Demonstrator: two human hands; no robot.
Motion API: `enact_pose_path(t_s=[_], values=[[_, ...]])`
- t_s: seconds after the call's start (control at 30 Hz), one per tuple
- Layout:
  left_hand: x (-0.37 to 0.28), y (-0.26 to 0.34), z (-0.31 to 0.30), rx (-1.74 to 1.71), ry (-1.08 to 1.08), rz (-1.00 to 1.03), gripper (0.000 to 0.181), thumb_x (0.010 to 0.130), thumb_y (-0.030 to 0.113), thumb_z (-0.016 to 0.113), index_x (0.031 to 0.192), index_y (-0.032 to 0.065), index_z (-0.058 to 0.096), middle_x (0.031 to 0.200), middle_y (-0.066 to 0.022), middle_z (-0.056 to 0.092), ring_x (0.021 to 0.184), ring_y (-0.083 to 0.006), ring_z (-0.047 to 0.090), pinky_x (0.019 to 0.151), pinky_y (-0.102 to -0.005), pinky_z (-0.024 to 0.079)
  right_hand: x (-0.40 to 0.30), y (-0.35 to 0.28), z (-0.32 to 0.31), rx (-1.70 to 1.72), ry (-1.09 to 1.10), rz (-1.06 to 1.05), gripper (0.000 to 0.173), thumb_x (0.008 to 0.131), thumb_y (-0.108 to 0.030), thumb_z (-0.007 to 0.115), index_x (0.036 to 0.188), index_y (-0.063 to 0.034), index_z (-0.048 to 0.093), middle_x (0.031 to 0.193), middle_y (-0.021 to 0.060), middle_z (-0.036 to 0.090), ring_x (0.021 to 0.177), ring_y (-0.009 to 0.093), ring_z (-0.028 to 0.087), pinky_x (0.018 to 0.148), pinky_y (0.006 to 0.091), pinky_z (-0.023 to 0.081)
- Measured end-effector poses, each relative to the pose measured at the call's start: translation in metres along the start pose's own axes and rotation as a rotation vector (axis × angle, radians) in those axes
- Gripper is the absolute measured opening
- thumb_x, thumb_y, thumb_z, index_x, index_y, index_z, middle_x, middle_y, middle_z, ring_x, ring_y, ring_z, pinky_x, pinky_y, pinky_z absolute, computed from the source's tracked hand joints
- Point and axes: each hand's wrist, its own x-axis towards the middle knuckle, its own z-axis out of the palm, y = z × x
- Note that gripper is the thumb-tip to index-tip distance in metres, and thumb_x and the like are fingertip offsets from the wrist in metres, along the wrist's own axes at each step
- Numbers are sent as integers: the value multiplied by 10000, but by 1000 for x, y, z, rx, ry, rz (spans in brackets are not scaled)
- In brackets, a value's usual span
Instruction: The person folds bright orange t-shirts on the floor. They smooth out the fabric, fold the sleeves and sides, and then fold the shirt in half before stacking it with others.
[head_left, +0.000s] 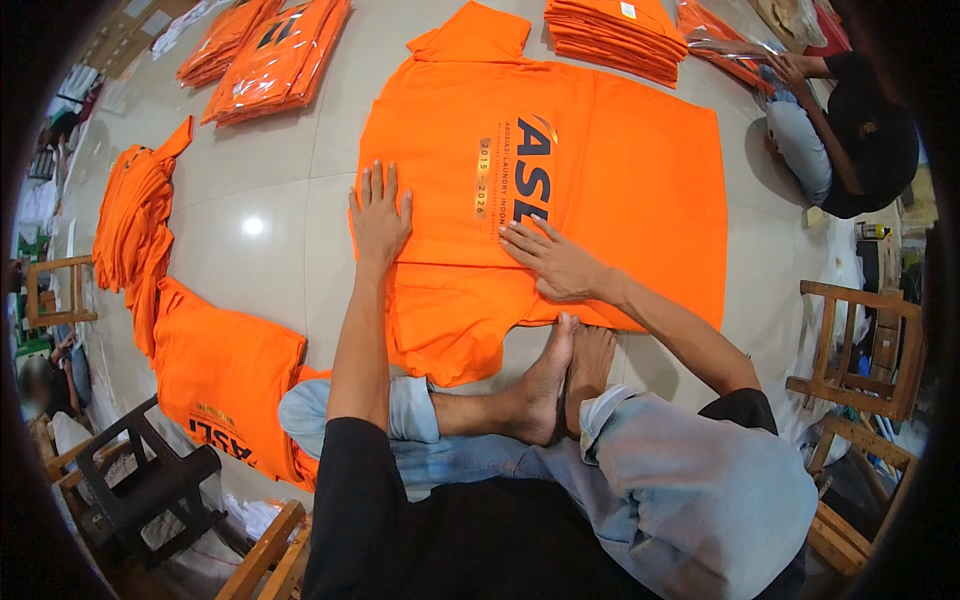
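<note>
An orange printed T-shirt (645, 195) lies spread on the tiled floor before my crossed legs, its hem to the right and one sleeve at the top. My left hand (381, 217) rests flat on the cloth at the left edge, fingers pointing away from me. My right hand (551, 262) lies palm down on the near middle of the shirt, its fingertips over the dark printed letters. Neither hand grips anything. The near sleeve (446, 322) lies loosely wrinkled close to my feet.
Folded orange shirts in clear plastic (274, 64) lie at the top left, a folded stack (615, 37) at the top right. More orange shirts (135, 217) are heaped left, others (225, 360) beside my knee. A person (862, 135) sits at the right. Wooden frames (855, 345) stand right.
</note>
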Motion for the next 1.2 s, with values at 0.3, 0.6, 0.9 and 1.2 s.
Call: enact_pose_path(t_s=[0.3,0.6,0.9,1.2], values=[[-18,23,-1,22,0,-97,609,1076,457,350,1569,100,335,1650,-154,244,1538,-336,164,1227,-591,86,72,58,26,-84,352,391,811,1013,-648,340,1554,-43,325,1639,147,261,1541,310,163,1241,555,76],[-43,-8,-14,-179,-94,-148,740,1056,506,395,1606,56,189,1679,-160,129,1549,-375,77,1218,-608,38,109,165,15,-9,387,701,707,1029,-575,401,1518,-63,397,1610,151,317,1519,320,215,1225,569,125],[-44,-21,-15,-311,-159,-185,861,1031,543,441,1590,-32,127,1675,-222,16,1546,-407,-48,1202,-631,-21,309,133,-27,313,387,399,392,868,-323,694,1076,6,649,984,141,686,918,289,641,824,395,509],[-50,-43,-16,-344,-58,-257,926,991,503,554,1584,-49,105,1660,-265,-47,1531,-450,-91,1207,-619,-20,318,111,-102,930,-42,446,203,839,-125,714,884,-88,520,843,-15,508,817,101,498,704,266,406]])
